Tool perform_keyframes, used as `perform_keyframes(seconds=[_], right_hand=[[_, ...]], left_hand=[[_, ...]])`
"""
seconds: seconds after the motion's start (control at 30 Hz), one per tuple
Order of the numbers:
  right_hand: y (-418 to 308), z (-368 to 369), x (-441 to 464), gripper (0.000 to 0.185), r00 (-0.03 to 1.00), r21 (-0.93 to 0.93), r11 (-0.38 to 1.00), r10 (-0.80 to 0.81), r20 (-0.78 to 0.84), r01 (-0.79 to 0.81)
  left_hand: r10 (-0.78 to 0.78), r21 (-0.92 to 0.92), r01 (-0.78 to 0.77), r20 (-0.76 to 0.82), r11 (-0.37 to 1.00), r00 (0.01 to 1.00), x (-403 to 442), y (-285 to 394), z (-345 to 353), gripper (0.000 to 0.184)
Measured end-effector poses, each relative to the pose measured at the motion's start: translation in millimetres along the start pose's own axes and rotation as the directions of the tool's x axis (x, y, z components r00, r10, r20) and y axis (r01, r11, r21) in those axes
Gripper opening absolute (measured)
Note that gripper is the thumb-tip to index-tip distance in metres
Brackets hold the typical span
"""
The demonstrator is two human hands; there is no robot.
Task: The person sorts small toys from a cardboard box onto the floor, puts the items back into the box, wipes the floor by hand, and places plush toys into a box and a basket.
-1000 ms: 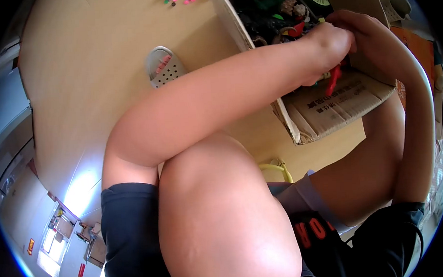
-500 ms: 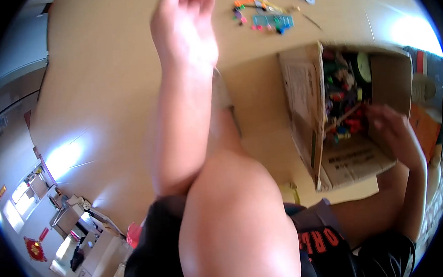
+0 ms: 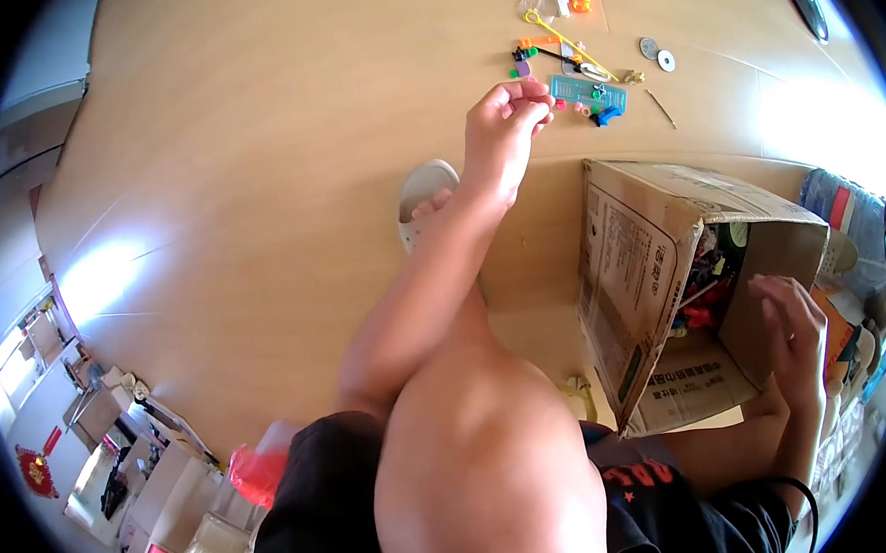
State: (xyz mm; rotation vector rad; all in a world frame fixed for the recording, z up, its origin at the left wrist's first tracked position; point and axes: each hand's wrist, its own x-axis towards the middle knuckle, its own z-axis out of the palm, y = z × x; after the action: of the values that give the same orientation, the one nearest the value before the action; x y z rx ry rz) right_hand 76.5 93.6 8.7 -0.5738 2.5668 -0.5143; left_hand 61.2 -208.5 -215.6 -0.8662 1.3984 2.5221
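Note:
My left hand [image 3: 504, 138] is over the floor at the left end of a teal ruler-like plastic strip [image 3: 594, 93]. Its fingers are curled in toward the thumb; whether anything small lies between them is hidden. My right hand [image 3: 794, 328] is by the near right side of an open cardboard box [image 3: 632, 257], fingers loosely extended and nothing visible in them. Inside the box lie mixed small toys, among them a red piece [image 3: 701, 315]. Around the strip are a blue piece [image 3: 607, 117], a yellow stick [image 3: 556, 35] and several small coloured bits.
Two round discs [image 3: 665, 61] and a thin stick [image 3: 662, 110] lie beyond the box. My foot in a pale clog [image 3: 428, 182] and my raised knee [image 3: 481, 425] are in the middle. A red plastic bag [image 3: 258, 473] is at lower left.
My left hand has come into fuller view beside the small toys, its fingers curled. My right hand has drawn back from the toys inside the box. The camera view has shifted.

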Motion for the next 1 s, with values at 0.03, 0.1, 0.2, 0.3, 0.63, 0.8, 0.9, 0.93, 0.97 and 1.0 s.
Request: perform_keyframes(seconds=[0.03, 0.1, 0.2, 0.3, 0.63, 0.8, 0.9, 0.93, 0.97, 1.0], right_hand=[[-5, 0, 5, 0.02, 0.998, 0.026, 0.998, -0.056, 0.011, 0.055], [-11, 0, 16, 0.019, 0.986, 0.079, 0.983, -0.165, 0.017, 0.163], [-21, -10, 47, 0.021, 0.969, 0.182, 0.959, -0.235, 0.077, 0.218], [-38, -20, 87, 0.017, 0.98, 0.593, 0.79, 0.049, 0.193, -0.156], [121, 101, 281, 0.03, 0.407, 0.222, 0.44, 0.388, 0.827, -0.87], [124, 172, 267, 0.016, 0.541, 0.522, 0.151, 0.33, 0.774, -0.839], [107, 181, 265, 0.011, 0.615, 0.631, 0.068, 0.324, 0.719, -0.773], [102, 182, 268, 0.011, 0.623, 0.645, 0.046, 0.316, 0.715, -0.763], [97, 184, 270, 0.012, 0.637, 0.655, 0.06, 0.319, 0.702, -0.753], [91, 184, 272, 0.013, 0.649, 0.666, 0.073, 0.325, 0.688, -0.743]], left_hand=[[0.024, 0.013, -0.025, 0.018, 1.0, 1.0, 7, -5, 0, 0.015], [0.015, 0.11, -0.012, -0.032, 0.994, 0.999, 22, -18, -10, 0.016], [0.088, 0.374, -0.033, -0.129, 0.927, 0.988, 42, -38, -33, 0.021], [0.192, 0.57, -0.093, -0.117, 0.817, 0.974, 64, -51, -55, 0.026], [0.116, 0.793, -0.147, 0.097, 0.591, 0.988, 107, -28, -37, 0.087], [0.128, 0.841, -0.232, 0.194, 0.488, 0.973, 122, -32, -32, 0.077], [0.068, 0.801, -0.257, 0.263, 0.541, 0.962, 133, -35, -32, 0.067], [0.107, 0.803, -0.275, 0.259, 0.528, 0.96, 134, -38, -32, 0.064], [0.143, 0.805, -0.292, 0.254, 0.516, 0.956, 132, -43, -30, 0.061], [0.178, 0.807, -0.308, 0.252, 0.504, 0.951, 130, -47, -27, 0.058]])
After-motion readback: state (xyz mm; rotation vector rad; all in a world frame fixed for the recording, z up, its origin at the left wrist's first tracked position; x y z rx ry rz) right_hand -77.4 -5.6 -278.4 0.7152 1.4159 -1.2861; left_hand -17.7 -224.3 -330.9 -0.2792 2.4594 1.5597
